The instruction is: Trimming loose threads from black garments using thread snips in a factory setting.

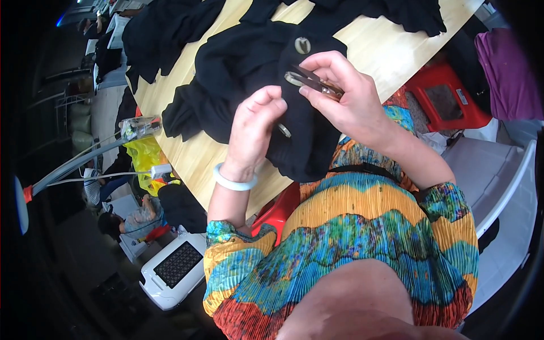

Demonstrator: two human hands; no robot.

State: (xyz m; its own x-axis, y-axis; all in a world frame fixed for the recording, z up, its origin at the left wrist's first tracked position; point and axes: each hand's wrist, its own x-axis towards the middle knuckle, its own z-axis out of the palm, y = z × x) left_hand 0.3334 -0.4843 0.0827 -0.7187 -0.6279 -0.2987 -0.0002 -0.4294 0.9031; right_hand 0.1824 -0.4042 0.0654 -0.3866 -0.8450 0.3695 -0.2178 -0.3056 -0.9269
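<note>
A black garment (pixel 226 62) with large pale-rimmed buttons lies bunched on the table in front of me. In my right hand (pixel 360 105) is a pair of thread snips (pixel 323 86), blades pointing left over the cloth. One button (pixel 293 79) shows right at the blades; whether they touch it I cannot tell. Another button (pixel 302 45) sits farther up, and a third (pixel 284 131) is seen nearly edge-on beside my left hand. My left hand (pixel 252 127), with a pale bangle at the wrist, is closed with fingertips together; anything pinched there is too small to make out.
More black garments (pixel 170 34) lie along the far side of the pale wooden table (pixel 391 48). Red stools (pixel 447 99) stand at the right and under the table edge. A grey plastic bin (pixel 481 164) is at my right. People work at the left.
</note>
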